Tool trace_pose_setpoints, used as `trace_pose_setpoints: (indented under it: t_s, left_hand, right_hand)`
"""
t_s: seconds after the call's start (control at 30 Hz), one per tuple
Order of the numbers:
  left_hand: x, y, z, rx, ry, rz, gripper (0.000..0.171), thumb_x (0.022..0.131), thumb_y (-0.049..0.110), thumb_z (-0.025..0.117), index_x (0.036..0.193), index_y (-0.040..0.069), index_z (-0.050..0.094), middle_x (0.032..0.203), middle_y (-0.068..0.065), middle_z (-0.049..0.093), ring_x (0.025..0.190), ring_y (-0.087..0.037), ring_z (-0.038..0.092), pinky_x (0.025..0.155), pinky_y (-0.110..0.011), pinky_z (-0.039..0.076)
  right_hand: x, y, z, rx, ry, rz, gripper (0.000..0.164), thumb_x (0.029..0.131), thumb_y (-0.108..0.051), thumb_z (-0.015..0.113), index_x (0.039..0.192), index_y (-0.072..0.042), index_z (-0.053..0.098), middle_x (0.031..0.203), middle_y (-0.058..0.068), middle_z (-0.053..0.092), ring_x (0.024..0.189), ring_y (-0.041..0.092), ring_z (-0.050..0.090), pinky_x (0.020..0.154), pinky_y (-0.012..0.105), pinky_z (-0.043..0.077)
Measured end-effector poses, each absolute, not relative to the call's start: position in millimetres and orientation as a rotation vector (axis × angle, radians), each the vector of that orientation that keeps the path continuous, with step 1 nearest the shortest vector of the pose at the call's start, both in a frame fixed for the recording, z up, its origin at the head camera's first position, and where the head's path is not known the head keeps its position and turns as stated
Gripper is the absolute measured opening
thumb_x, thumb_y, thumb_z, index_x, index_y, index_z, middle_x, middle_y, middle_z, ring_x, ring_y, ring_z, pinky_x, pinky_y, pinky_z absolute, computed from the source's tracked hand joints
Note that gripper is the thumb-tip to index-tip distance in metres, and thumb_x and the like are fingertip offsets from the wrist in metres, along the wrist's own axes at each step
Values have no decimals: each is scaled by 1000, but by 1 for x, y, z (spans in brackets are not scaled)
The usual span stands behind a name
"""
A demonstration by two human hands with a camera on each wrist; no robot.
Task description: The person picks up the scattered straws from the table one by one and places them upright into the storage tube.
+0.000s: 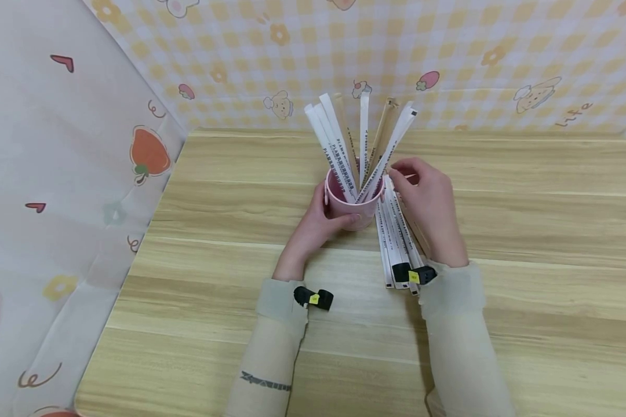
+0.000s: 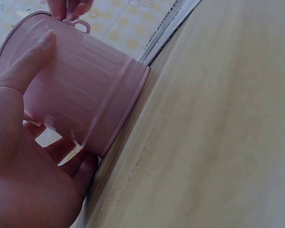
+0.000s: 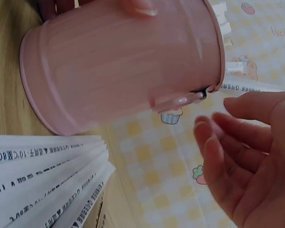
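Upright on the table stands a small pink bucket with little side handles. My left hand grips it, thumb across the near side and fingers around the far side, as the left wrist view also shows. Several paper-wrapped straws, white and brown, lean out of its top. Just right of the rim is my right hand; in the right wrist view its fingers are loosely bent, apart from the thumb, with nothing visible between them. Beneath this hand lies a bundle of more wrapped straws, beside the bucket.
The wooden table meets a yellow checked backdrop behind the bucket. A white patterned sheet hangs along the left edge. Black wrist cameras are strapped over both sleeves.
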State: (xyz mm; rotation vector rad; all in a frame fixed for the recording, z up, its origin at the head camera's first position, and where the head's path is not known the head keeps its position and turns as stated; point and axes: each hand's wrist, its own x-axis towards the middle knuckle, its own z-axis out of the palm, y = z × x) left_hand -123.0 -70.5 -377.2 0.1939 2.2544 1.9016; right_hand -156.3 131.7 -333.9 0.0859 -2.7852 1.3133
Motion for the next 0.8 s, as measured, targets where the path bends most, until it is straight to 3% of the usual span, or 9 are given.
trace_pose_setpoints:
  t_s: [0.47,0.8]
  left_hand:
    - [-123,-70,-375,178,2257,1890,90,73,23,74,140,27,15,138,5,30,125,-11,29,102,-33,25]
    - [-122,-70,-375,179,2248,1892,88,74,22,73,140,26,16,137,5,31,123,-12,31,101,-32,26]
  right_hand:
    - [-161,147,-353,14,-3159,1101,43,86,-26,55,121,-1,50,104,16,56,88,30,51,75,44,43]
    - [-161,155,-365,-49,-3275,1064,37,84,-24,58,111,1,54,100,17,58,85,30,52,74,43,43]
